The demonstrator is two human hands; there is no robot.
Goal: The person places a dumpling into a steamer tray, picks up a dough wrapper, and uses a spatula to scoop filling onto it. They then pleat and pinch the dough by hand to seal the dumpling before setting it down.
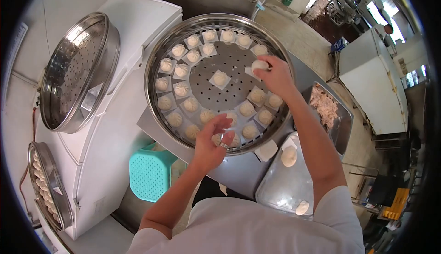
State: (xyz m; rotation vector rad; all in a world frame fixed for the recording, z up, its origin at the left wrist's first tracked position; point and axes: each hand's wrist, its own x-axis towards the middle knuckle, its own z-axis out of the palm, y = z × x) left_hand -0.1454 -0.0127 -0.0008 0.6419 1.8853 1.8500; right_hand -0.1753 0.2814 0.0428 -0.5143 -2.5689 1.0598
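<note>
A large round metal steamer tray (198,76) with a perforated base holds several pleated white buns on paper squares, most of them around its rim. One bun (220,78) sits alone near the middle. At the tray's right side, my right hand (274,74) grips a bun (260,66) between thumb and fingers, with a paper square under it. My left hand (214,141), wearing a ring, hovers over the buns at the tray's near edge, fingers apart and holding nothing.
To the right are a metal pan of minced filling (324,107) and a metal tray (285,185) with two pieces of dough. A stack of paper squares (266,150) lies beside the steamer. An empty steamer (76,70), another with buns (44,185) and a turquoise stool (150,173) stand left.
</note>
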